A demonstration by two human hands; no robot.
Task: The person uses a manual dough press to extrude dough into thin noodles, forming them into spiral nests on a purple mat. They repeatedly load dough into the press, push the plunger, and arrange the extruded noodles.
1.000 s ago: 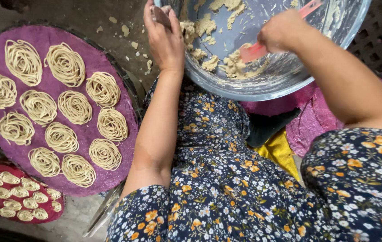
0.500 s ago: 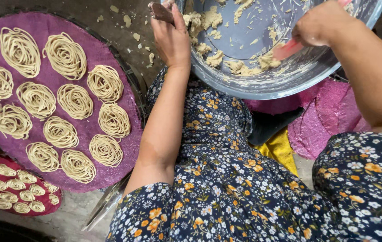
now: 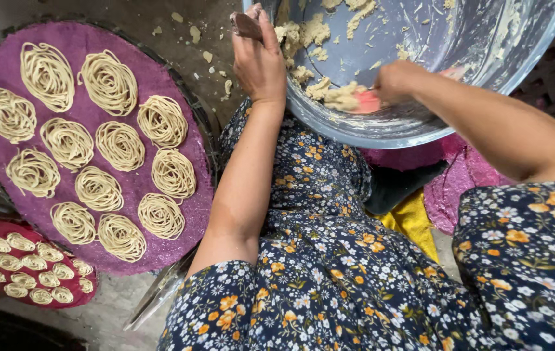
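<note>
A large steel bowl [image 3: 420, 127] rests tilted against my lap, with pale crumbly dough [image 3: 310, 32] stuck to its inside. My left hand [image 3: 259, 58] grips the bowl's near rim and holds it steady. My right hand [image 3: 394, 81] is inside the bowl, shut on a pink scraper [image 3: 367, 101] that pushes a lump of dough along the bottom. A small brown object [image 3: 247, 25] sits by my left fingers at the rim.
A round purple mat [image 3: 180, 175] on the left carries several coiled noodle nests [image 3: 109, 81]. A smaller red tray [image 3: 85, 296] of tiny nests lies at the lower left. Dough crumbs [image 3: 207, 57] dot the ground. Pink and yellow cloths [image 3: 414, 218] lie under the bowl.
My right hand with the scraper has swept left and down across the bowl's bottom, gathering dough. My left hand has stayed on the rim.
</note>
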